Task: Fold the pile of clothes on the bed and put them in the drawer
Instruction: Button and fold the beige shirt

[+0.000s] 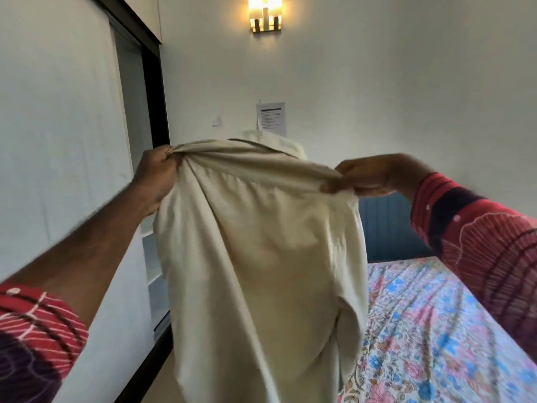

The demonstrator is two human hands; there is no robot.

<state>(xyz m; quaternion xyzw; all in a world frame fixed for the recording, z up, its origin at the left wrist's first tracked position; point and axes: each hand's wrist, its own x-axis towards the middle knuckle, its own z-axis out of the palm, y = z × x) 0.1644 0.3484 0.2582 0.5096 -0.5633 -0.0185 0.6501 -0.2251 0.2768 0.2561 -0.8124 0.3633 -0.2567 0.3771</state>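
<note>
1. Head view showed a cream shirt (255,257) held up in the air, above the near-left edge of the bed (436,330) and touching nothing but the hands; its top edge was stretched between them, a collar stood up behind that edge, and the body hung straight down past the bottom of the picture.
2. The left hand (155,177) gripped one top corner, fingers curled tight round a bunched knot of cloth; the right hand (374,174) pinched the other top corner between thumb and fingers; both arms were raised and spread apart, with red patterned sleeves (479,242) showing.
3. As a judgement, this garment was only at the shake-out stage; no fold had been made in it, and it had not been laid flat.
4. The pile of clothes and the drawer were not in view, so how many pieces were folded or stored could not be told; the floral bedcover showed no folded stack in the part visible at the right.
5. Further out, an open dark-framed wardrobe (151,170) stood at the left with pale shelves inside; a lit wall lamp (265,13) and a paper notice (271,117) hung on the far wall.
</note>
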